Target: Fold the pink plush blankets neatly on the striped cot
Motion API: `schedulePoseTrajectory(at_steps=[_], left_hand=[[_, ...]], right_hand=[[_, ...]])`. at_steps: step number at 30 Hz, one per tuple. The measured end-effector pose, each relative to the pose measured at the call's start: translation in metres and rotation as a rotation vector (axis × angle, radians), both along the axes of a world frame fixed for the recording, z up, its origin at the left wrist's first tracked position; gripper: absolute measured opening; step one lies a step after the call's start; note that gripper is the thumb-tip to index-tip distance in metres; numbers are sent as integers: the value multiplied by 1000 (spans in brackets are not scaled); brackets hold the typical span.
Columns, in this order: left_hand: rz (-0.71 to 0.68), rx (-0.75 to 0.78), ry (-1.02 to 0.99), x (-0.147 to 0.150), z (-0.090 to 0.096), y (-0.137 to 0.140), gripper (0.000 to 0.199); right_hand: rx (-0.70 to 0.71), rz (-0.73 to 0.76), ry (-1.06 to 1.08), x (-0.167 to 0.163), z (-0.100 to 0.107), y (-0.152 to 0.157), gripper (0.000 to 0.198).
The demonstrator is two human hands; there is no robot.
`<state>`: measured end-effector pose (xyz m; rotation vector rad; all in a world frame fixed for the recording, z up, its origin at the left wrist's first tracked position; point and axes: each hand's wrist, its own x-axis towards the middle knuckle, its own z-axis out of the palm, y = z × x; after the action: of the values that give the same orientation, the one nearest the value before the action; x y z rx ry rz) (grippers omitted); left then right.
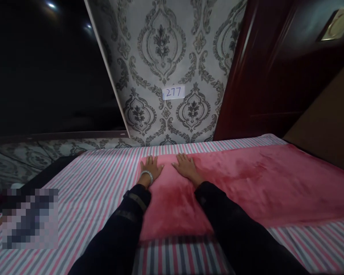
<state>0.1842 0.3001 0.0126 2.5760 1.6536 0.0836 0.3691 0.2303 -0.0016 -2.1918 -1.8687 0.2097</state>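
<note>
A pink plush cloth (263, 183) lies spread over a striped sheet (83, 191) of white, pink and grey. My left hand (151, 168) rests flat near the cloth's far left corner, fingers spread, with a pale bangle (147, 175) round its wrist. Just to its right, my right hand (187, 167) also presses flat on the cloth with the fingers apart. Darker red patches show where the pile is brushed differently. Neither hand grips anything.
A large dark TV screen (51, 72) stands at the back left. Behind the sheet rises a patterned wall (160, 42) with a paper label (173, 92) reading 277. A dark red wooden door or panel (263, 76) is at the right. A pixelated patch covers the lower left.
</note>
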Motion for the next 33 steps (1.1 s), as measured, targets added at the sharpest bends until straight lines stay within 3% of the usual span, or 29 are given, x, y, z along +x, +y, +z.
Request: schedulePoseTrajectory(at_steps=[4,12,14,17,20,24,29,33], left_hand=[[-3,-12,23,-1,-11,-3,76],[-21,-40,-25,-2,-3,-3,73],[-19,-92,-132,-7,2,-1,69],[100,-210,-607,-27,8,0,66],[246,-332,-987,-61,8,-8,66],[323,-499,-1125,-105,2,-32,63],[337,-746,-1272,-126,-1,-77,43],[269,-919,-1365,-125,3,-117,38]], right_hand=[[22,-23,1,4,-15,-1,68],[-9,-12,44,4,-7,-2,68],[-50,-5,84,6,-1,-2,66],[-55,19,119,15,8,-14,66],[37,98,129,23,5,-48,69],[267,259,178,17,-9,-125,59],[454,399,201,-32,-15,-205,52],[421,486,109,-80,-14,-223,62]])
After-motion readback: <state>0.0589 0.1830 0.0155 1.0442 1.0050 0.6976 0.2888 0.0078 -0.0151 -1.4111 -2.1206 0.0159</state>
